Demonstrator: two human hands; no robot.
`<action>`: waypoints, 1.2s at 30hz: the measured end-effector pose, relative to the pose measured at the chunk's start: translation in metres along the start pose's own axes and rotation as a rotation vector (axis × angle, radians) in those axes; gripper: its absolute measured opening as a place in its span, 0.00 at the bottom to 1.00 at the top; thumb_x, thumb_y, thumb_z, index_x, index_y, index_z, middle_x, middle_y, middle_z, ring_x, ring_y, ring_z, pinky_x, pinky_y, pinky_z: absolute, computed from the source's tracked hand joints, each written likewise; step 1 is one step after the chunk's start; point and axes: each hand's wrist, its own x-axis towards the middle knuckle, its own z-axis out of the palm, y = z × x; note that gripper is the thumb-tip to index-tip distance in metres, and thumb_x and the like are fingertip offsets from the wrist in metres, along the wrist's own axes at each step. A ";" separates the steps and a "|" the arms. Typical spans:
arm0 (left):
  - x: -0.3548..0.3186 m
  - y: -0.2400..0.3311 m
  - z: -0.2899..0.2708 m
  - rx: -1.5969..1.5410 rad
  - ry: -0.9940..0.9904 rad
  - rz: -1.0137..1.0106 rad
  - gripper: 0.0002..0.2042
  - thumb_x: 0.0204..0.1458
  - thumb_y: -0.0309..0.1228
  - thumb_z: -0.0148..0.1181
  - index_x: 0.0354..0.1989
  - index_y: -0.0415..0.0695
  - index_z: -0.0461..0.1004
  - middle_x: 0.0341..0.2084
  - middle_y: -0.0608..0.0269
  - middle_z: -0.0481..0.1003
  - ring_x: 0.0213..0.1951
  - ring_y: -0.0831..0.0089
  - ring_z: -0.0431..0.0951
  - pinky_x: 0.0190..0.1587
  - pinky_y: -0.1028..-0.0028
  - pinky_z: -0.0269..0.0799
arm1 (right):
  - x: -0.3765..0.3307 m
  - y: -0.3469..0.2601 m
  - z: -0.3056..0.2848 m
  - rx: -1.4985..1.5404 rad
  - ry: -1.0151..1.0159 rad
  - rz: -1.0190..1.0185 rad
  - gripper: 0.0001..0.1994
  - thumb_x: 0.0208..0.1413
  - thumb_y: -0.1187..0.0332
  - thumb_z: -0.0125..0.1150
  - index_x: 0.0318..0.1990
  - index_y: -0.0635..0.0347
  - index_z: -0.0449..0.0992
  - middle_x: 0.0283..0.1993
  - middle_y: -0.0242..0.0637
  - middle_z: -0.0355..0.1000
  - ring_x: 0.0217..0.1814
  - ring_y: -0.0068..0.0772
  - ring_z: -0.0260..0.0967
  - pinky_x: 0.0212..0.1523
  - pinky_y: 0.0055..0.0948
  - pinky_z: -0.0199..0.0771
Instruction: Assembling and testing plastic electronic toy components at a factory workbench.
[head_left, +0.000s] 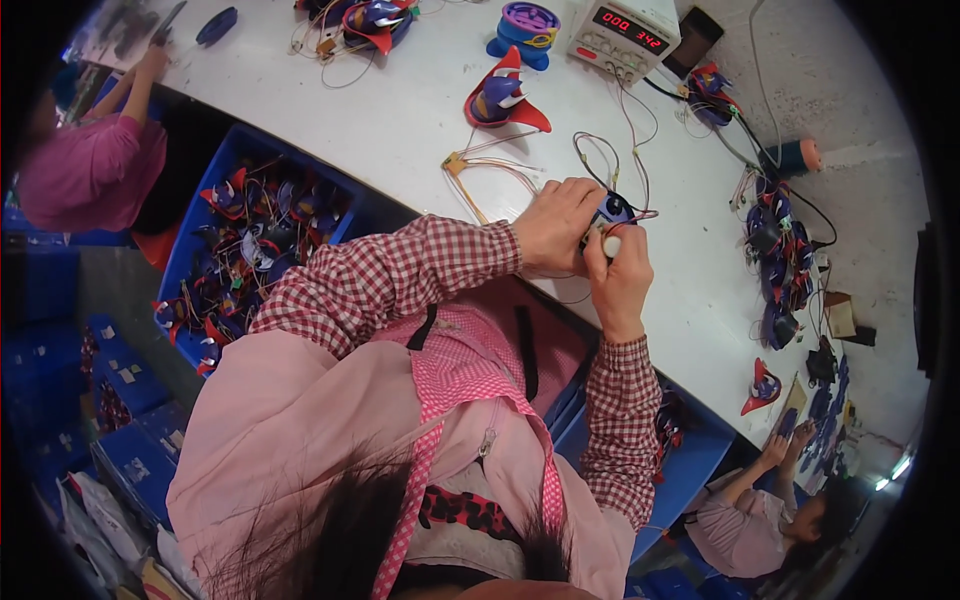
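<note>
Gripping a small blue part (612, 210), both hands' fingers (600, 243) hide its axis

Small blue part (612, 210) mostly hidden between left hand (556, 225) and right hand (620, 275).

Bare white table (400, 120) left of hands; wire loops (600, 160) and toy shell (500, 95) block beyond

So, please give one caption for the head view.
Both hands hold a small blue part with wires over a white table.
</note>
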 end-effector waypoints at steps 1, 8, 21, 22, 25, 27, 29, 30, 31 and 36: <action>-0.001 -0.001 0.002 -0.011 0.020 -0.002 0.47 0.26 0.46 0.71 0.56 0.35 0.56 0.52 0.46 0.60 0.55 0.52 0.60 0.55 0.60 0.55 | -0.003 -0.002 -0.001 -0.017 -0.012 -0.046 0.08 0.51 0.71 0.60 0.34 0.65 0.70 0.30 0.39 0.68 0.28 0.34 0.68 0.27 0.29 0.68; -0.004 0.005 -0.017 0.052 0.061 0.033 0.44 0.29 0.48 0.70 0.54 0.36 0.58 0.49 0.48 0.62 0.53 0.52 0.61 0.55 0.59 0.55 | 0.019 0.035 -0.062 -0.073 0.226 0.189 0.09 0.55 0.67 0.57 0.32 0.65 0.70 0.25 0.35 0.69 0.24 0.24 0.63 0.25 0.24 0.65; 0.012 -0.127 -0.138 -0.016 0.018 -0.223 0.47 0.31 0.43 0.74 0.58 0.31 0.55 0.49 0.41 0.65 0.50 0.58 0.68 0.53 0.68 0.64 | 0.023 -0.034 -0.022 -0.024 -0.030 -0.046 0.18 0.48 0.71 0.63 0.46 0.66 0.69 0.40 0.39 0.64 0.36 0.32 0.62 0.34 0.27 0.63; 0.015 -0.132 -0.138 -0.009 0.025 -0.228 0.47 0.31 0.43 0.74 0.58 0.31 0.55 0.49 0.41 0.65 0.50 0.58 0.68 0.53 0.68 0.64 | 0.037 -0.055 0.002 0.057 -0.267 -0.219 0.20 0.46 0.70 0.65 0.47 0.67 0.69 0.43 0.43 0.64 0.37 0.41 0.64 0.37 0.33 0.65; 0.026 -0.144 -0.132 -0.193 -0.091 -0.171 0.45 0.30 0.43 0.74 0.55 0.29 0.58 0.44 0.43 0.70 0.45 0.62 0.73 0.48 0.70 0.68 | 0.062 -0.090 0.070 0.109 -0.471 -0.346 0.20 0.46 0.72 0.61 0.49 0.60 0.69 0.45 0.44 0.66 0.43 0.42 0.67 0.41 0.33 0.70; 0.033 -0.144 -0.128 -0.250 -0.114 -0.202 0.44 0.28 0.44 0.73 0.52 0.29 0.60 0.42 0.43 0.71 0.44 0.62 0.74 0.47 0.70 0.69 | 0.066 -0.078 0.102 -0.014 -0.478 -0.395 0.17 0.48 0.71 0.58 0.47 0.61 0.69 0.44 0.43 0.66 0.43 0.43 0.67 0.41 0.33 0.70; 0.036 -0.144 -0.125 -0.348 -0.143 -0.286 0.42 0.26 0.46 0.73 0.48 0.29 0.65 0.39 0.43 0.73 0.40 0.62 0.76 0.45 0.71 0.70 | 0.071 -0.076 0.117 -0.134 -0.490 -0.451 0.14 0.50 0.71 0.55 0.46 0.61 0.70 0.43 0.43 0.65 0.43 0.44 0.67 0.42 0.34 0.70; 0.036 -0.145 -0.125 -0.355 -0.148 -0.277 0.42 0.26 0.46 0.73 0.48 0.29 0.65 0.39 0.43 0.73 0.40 0.62 0.76 0.45 0.71 0.70 | 0.073 -0.078 0.120 -0.167 -0.564 -0.472 0.12 0.51 0.72 0.54 0.44 0.61 0.70 0.42 0.43 0.65 0.43 0.43 0.67 0.43 0.34 0.69; 0.035 -0.147 -0.128 -0.333 -0.156 -0.318 0.40 0.27 0.44 0.73 0.48 0.29 0.65 0.39 0.45 0.73 0.41 0.64 0.75 0.45 0.71 0.70 | 0.074 -0.080 0.122 -0.201 -0.638 -0.488 0.10 0.52 0.72 0.52 0.42 0.61 0.70 0.41 0.42 0.65 0.43 0.42 0.67 0.43 0.34 0.69; 0.029 -0.127 -0.139 -0.326 -0.102 -0.472 0.32 0.34 0.39 0.71 0.46 0.33 0.66 0.37 0.54 0.73 0.40 0.74 0.73 0.44 0.73 0.69 | 0.087 -0.076 0.115 -0.174 -0.671 -0.556 0.06 0.49 0.73 0.55 0.35 0.62 0.70 0.38 0.40 0.65 0.42 0.41 0.68 0.40 0.35 0.70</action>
